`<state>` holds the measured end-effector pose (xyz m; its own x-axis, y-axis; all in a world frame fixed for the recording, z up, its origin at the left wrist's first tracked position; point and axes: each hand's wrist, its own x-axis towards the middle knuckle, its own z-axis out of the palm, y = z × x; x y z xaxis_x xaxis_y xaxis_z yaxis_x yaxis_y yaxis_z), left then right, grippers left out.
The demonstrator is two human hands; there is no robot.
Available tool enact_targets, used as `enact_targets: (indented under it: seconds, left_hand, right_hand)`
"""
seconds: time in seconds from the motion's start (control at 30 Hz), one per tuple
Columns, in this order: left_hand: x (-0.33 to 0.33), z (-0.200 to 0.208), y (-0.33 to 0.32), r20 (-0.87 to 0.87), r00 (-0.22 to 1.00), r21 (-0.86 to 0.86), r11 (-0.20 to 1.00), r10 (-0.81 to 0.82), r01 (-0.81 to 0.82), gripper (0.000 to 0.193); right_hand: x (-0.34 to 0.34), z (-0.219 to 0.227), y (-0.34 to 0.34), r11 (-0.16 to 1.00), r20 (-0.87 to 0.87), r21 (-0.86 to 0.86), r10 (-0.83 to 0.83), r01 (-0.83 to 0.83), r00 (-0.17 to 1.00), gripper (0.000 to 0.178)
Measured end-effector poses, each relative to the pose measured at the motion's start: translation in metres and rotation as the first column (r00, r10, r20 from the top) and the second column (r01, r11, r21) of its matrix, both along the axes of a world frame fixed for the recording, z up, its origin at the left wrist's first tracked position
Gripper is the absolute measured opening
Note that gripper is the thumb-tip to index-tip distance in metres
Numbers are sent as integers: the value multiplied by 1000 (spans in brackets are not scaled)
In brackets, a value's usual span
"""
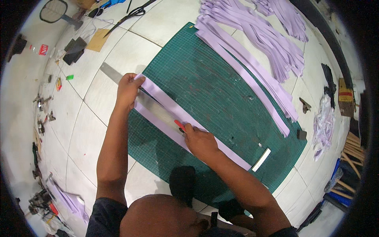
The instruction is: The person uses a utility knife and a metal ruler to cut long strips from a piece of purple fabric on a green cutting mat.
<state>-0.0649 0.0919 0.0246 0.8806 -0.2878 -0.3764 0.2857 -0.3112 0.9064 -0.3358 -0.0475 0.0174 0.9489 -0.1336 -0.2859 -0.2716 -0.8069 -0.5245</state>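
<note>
A lavender fabric strip [167,103] lies doubled on the green cutting mat [197,75], one length running beside the other. My left hand [129,91] pinches it at the far left end, above a metal ruler [111,72]. The ruler sticks out past that hand and shows again between the two lengths. Closed around a small red tool, probably a cutter knife [179,125], my right hand [200,143] rests over the strip's middle; the tool's tip is hard to make out. A white-topped block [261,159] sits at the strip's right end.
More lavender strips [248,75] lie along the mat's right side, with a large bundle [252,29] beyond. Black scissors [132,15] rest on the tiles at the upper left, by a tan piece [98,40]. A dark small block [301,134] stands at the mat's right edge.
</note>
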Motion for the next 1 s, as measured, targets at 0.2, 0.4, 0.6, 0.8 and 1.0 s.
enact_targets:
  seconds: [0.2, 0.4, 0.6, 0.8, 1.0]
  left_hand:
    - [5, -3, 3, 99, 993, 127, 991, -57, 44, 30]
    - [-20, -6, 26, 320, 947, 135, 989, 20, -67, 40]
    - [-28, -50, 114, 410, 890, 570, 818, -200, -78, 42]
    - [-32, -43, 105, 361, 912, 524, 851, -193, -27, 35]
    - [-32, -44, 102, 304, 932, 537, 844, -198, 5, 36]
  right_hand:
    - [9, 12, 1, 997, -74, 45, -57, 60, 996, 30]
    - [-36, 38, -41, 906, -183, 260, -294, 334, 938, 44]
    - [-196, 45, -79, 929, -420, 53, -312, 366, 852, 59]
    - [-312, 34, -97, 960, -335, -82, -280, 268, 900, 56]
    - [-314, 30, -106, 926, -394, 1, -346, 377, 852, 50]
